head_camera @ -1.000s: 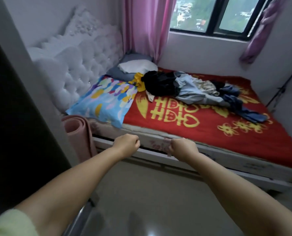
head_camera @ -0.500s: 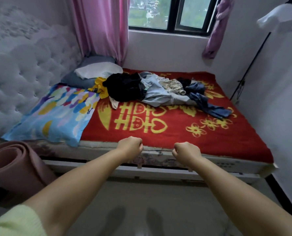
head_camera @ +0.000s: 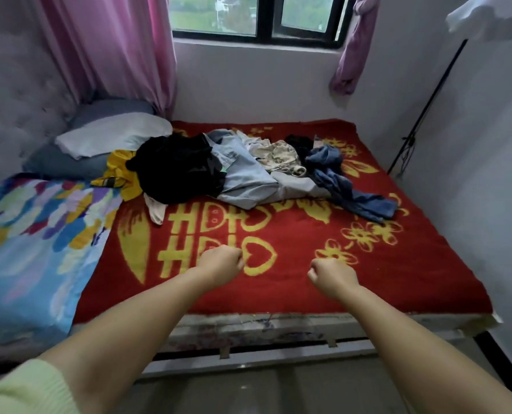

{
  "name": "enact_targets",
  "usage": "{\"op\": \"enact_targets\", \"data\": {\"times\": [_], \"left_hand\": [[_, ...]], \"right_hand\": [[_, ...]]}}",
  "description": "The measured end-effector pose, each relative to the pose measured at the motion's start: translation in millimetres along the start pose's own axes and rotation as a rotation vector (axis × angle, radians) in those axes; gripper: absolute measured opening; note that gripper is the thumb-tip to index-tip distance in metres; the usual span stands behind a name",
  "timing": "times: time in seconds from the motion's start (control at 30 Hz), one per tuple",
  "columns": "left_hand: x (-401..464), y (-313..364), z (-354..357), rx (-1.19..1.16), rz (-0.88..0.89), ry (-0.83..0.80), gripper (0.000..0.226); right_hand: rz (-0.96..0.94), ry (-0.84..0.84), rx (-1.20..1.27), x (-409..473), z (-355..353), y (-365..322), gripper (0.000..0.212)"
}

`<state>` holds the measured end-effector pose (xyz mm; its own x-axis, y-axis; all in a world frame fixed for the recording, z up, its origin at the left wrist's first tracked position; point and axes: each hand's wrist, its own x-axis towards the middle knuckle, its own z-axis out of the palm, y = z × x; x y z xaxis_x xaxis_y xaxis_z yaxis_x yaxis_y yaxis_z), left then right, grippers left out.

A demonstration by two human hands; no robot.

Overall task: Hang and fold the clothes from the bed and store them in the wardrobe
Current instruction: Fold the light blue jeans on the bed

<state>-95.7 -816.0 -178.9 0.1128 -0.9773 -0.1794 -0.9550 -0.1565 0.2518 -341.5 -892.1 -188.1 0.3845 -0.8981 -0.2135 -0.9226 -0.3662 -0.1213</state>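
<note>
A heap of clothes lies across the far half of the bed: a black garment (head_camera: 177, 168), a yellow one (head_camera: 115, 171), a pale blue one (head_camera: 245, 180), a cream patterned one (head_camera: 278, 156) and a dark blue one (head_camera: 347, 186). The bed is covered by a red blanket (head_camera: 308, 294) with yellow motifs. My left hand (head_camera: 221, 261) and my right hand (head_camera: 332, 274) are held out over the blanket's near part, both curled into fists and holding nothing. They are well short of the clothes. No wardrobe is in view.
A colourful pillow (head_camera: 33, 243) lies at the bed's left, with a white pillow (head_camera: 111, 138) and a grey one (head_camera: 66, 162) behind. A tufted headboard (head_camera: 12, 115) is at left, a window (head_camera: 257, 16) with pink curtains (head_camera: 111, 49) beyond, a black pole (head_camera: 425, 106) by the right wall.
I have come closer to the bed and the view has swung right. My fists now hover over the red blanket instead of in front of the bed's edge.
</note>
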Motion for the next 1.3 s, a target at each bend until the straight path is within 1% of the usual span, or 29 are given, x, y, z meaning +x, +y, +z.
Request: {"op": "enact_targets", "data": {"times": [0.07, 0.17, 0.23, 0.4, 0.47, 0.57, 0.67, 0.77, 0.8, 0.9, 1.0, 1.1, 1.17, 1.23, 1.3], "left_hand": [[30.8, -8.6, -5.7, 0.015, 0.003, 0.0, 0.029], [77.8, -16.9, -1.6, 0.025, -0.02, -0.048, 0.029], [100.7, -18.0, 1.7, 0.025, -0.037, -0.069, 0.029], [179.9, -11.2, 13.4, 0.013, -0.082, -0.089, 0.029], [216.5, -6.0, 23.6, -0.012, -0.122, -0.091, 0.029], [258.8, 3.5, 38.7, -0.048, -0.188, -0.13, 0.028], [312.1, 13.9, 58.7, -0.038, -0.202, -0.198, 0.026], [353.7, 11.7, 79.5, -0.032, -0.181, -0.211, 0.02], [371.6, 7.7, 89.6, -0.03, -0.176, -0.216, 0.024], [422.0, -9.8, 116.5, 0.006, -0.195, -0.23, 0.044], [472.6, -26.8, 136.8, 0.082, -0.203, -0.147, 0.056], [516.9, -45.5, 152.4, 0.131, -0.171, -0.049, 0.068], [546.4, -61.2, 163.8, 0.158, -0.18, -0.008, 0.077], [573.0, -73.2, 172.6, 0.164, -0.213, -0.045, 0.086], [592.3, -79.1, 184.2, 0.215, -0.213, -0.092, 0.087]], "right_hand": [[0.017, -0.018, 0.034, 25.2, 2.5, 0.5, 0.029], [0.043, -0.074, 0.059, 64.6, 16.1, 7.8, 0.029], [0.054, -0.075, 0.055, 86.3, 18.4, 15.2, 0.03], [0.062, -0.083, 0.063, 172.4, 18.3, 51.2, 0.03], [0.046, -0.095, 0.067, 215.6, 22.6, 69.7, 0.03], [0.003, -0.154, 0.051, 270.7, 33.8, 89.6, 0.031], [-0.046, -0.24, 0.031, 334.8, 59.8, 105.9, 0.031], [-0.073, -0.287, 0.05, 386.9, 84.8, 106.9, 0.031], [-0.083, -0.293, 0.063, 407.1, 96.6, 106.6, 0.032], [-0.099, -0.284, 0.094, 461.3, 132.9, 98.5, 0.038], [-0.105, -0.221, 0.11, 510.2, 166.7, 88.8, 0.044], [-0.123, -0.241, 0.146, 527.3, 209.3, 91.7, 0.053], [-0.191, -0.204, 0.083, 525.9, 242.2, 100.7, 0.058], [-0.233, -0.142, 0.007, 522.6, 259.9, 106.2, 0.06], [-0.224, -0.102, -0.005, 522.3, 264.3, 105.4, 0.065]]}}
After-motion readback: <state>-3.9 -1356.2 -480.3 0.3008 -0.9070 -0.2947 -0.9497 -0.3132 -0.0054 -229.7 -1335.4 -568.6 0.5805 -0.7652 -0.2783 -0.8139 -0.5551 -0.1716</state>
